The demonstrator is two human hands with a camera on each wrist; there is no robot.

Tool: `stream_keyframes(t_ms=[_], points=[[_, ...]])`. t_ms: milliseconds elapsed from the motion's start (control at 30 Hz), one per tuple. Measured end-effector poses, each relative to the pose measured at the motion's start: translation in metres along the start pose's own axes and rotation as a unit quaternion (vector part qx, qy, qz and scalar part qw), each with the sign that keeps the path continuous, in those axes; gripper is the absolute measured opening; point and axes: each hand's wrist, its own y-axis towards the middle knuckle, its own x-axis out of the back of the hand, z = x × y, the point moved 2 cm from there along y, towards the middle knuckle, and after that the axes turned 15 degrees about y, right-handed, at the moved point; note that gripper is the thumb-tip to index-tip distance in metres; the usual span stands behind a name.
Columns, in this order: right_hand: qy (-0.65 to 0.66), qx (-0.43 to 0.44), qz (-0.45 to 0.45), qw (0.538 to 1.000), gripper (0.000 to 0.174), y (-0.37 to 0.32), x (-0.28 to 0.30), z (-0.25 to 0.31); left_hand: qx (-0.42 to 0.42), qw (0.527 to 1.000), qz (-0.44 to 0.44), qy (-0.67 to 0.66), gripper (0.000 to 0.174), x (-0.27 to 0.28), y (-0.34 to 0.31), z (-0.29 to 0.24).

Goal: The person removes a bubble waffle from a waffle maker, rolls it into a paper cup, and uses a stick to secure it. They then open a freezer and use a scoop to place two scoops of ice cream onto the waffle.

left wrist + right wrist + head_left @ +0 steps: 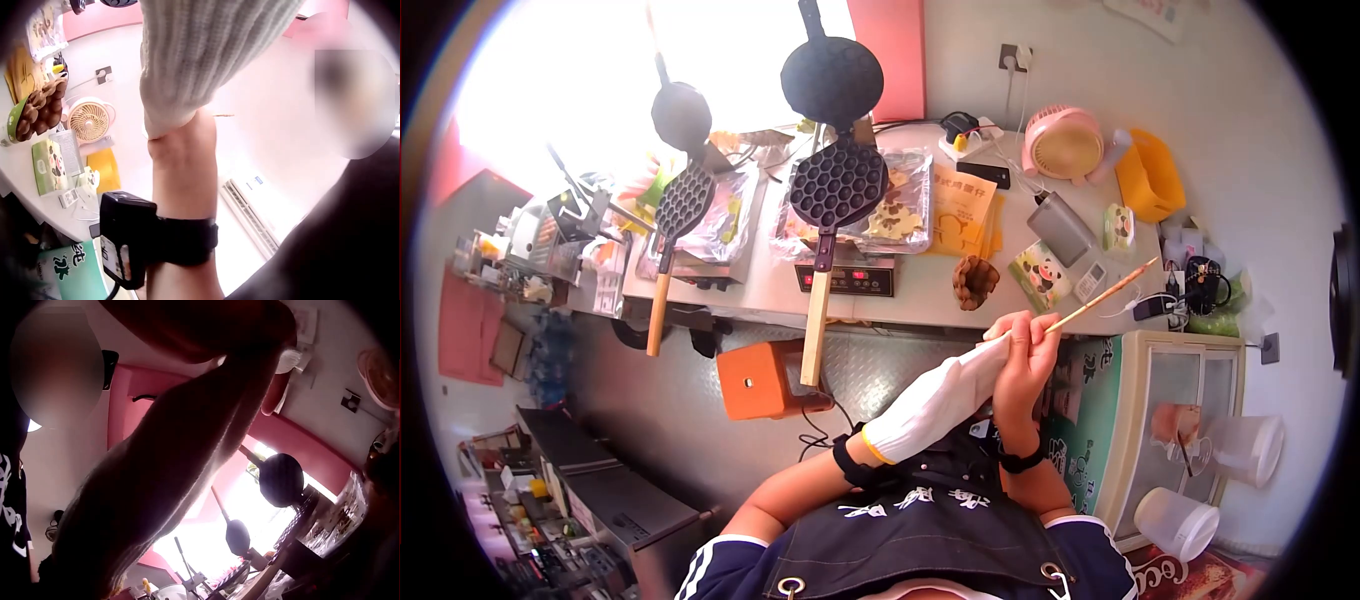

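A white table point(920, 290) is set ahead, and the clasped hands are held before its right part; movements are best kept on the body side of the edge, since the surface is crowded. The nearer waffle iron point(840, 182) is laid apart, its honeycomb plate exposed and its wooden handle projecting past the edge; the forearms should be kept clear, as its heat cannot be judged. A white glove point(920, 415) is worn on the left, its yellow-edged cuff lying beside the wrist strap. The left hand point(972, 380) is covered by it, and its finger end is hidden by the right hand; how far its fingers are spread or bent, and whether anything is gripped, cannot be told. The bare right hand point(1022, 365) is curled closed over that end, with the stick held at its fingers. The step in hand is judged to be the handling of the glove and stick together: cloth is best drawn evenly along the fingers, without twisting. A bubble waffle point(975, 282) is stood near the table edge, just beyond the hands, and should not be knocked. The slender stick point(1105, 295) is pointed outward to the right above the edge; its tip is best kept away from the devices there.
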Motion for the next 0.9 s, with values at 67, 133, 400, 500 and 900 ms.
stream_keyframes(t_ms=[67, 133, 400, 500, 900], points=[[-0.029, -0.010, -0.047, 0.998, 0.023, 0.003, 0.008, 0.002, 0.020, 0.999, 0.001, 0.043, 0.066, -0.003, 0.022, 0.006], [-0.116, 0.096, -0.088, 0.985, 0.023, 0.017, 0.025, -0.006, 0.068, 0.991, -0.022, 0.114, 0.062, -0.009, 0.041, 0.010], [0.075, 0.015, -0.157, 0.985, 0.022, 0.063, 0.039, -0.017, 0.085, 0.969, -0.001, 0.232, 0.061, -0.012, 0.055, -0.008], [0.056, 0.046, -0.152, 0.986, 0.022, 0.067, 0.031, -0.021, 0.078, 0.976, -0.005, 0.205, 0.060, -0.012, 0.060, -0.021], [0.012, 0.134, -0.126, 0.983, 0.026, 0.085, 0.024, -0.022, 0.056, 0.940, -0.021, 0.335, 0.067, 0.006, 0.066, 0.002]])
